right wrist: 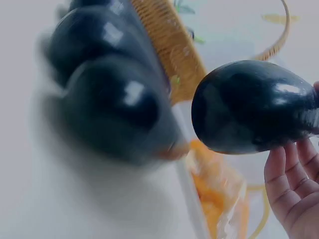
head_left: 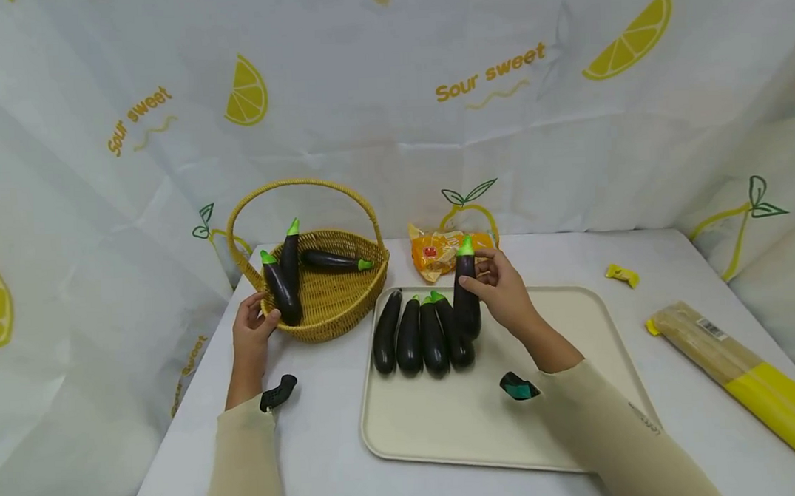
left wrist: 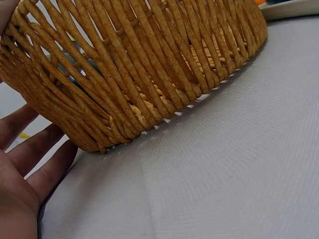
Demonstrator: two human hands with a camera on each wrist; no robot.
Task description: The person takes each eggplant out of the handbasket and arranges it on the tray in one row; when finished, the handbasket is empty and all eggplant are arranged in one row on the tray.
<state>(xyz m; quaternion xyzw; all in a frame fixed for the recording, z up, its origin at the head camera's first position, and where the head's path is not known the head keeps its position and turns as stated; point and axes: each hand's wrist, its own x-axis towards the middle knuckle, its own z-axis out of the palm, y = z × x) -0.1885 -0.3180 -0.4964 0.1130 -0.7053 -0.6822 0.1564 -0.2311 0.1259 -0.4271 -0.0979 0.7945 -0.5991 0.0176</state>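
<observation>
1. Head view: left hand [head_left: 251, 332] left of centre, thumb and fingers holding the near-left rim of a wicker basket [head_left: 326, 303]; three eggplants [head_left: 331, 261] inside. Right hand [head_left: 502, 288] right of centre, fingers pinching the held eggplant [head_left: 466, 297], green cap up, over the tray [head_left: 486, 436]. Four eggplants [head_left: 408, 344] on the tray, just left of it. Orange packet [head_left: 431, 250] behind.
2. Left wrist view: basket across the top; fingers slightly spread at lower left, against its wall.
3. Right wrist view: held eggplant at right, blunt end leftward, fingers against its lower side.
</observation>
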